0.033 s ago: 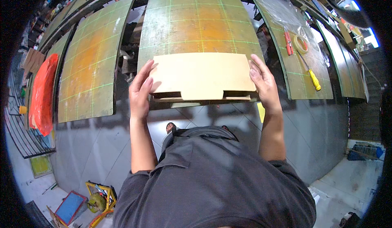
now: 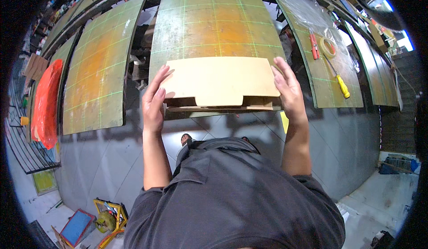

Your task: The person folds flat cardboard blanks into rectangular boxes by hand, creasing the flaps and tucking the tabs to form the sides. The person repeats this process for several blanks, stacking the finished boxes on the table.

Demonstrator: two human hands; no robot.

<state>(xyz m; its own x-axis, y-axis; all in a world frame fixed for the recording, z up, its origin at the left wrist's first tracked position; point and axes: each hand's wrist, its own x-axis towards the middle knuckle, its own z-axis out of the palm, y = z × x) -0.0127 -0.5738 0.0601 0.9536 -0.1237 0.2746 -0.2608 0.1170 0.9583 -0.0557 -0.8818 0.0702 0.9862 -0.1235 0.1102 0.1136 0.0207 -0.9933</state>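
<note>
A tan cardboard box point(image 2: 218, 77) sits in front of me at the near edge of a large greenish metal sheet point(image 2: 214, 17). Its top panel ends in a wide tab toward me, with a dark gap on either side of the tab. My left hand point(image 2: 154, 104) is at the box's left end, fingers and thumb stretched out and apart. Along the right end lies my right hand point(image 2: 289, 88), its fingers also straight and spread. Both hands are beside the box ends; whether they press on them I cannot tell.
More metal sheets point(image 2: 98, 66) stand to the left and right. A red plastic bag point(image 2: 48, 102) lies at far left. On the right sheet are a red-handled tool point(image 2: 314, 46), a tape roll point(image 2: 328, 48), a yellow-handled screwdriver point(image 2: 342, 86) and clear plastic film point(image 2: 301, 8).
The box's tab edge is slightly higher and the dark gaps beside it look a little larger. Both hands stay at the box ends.
</note>
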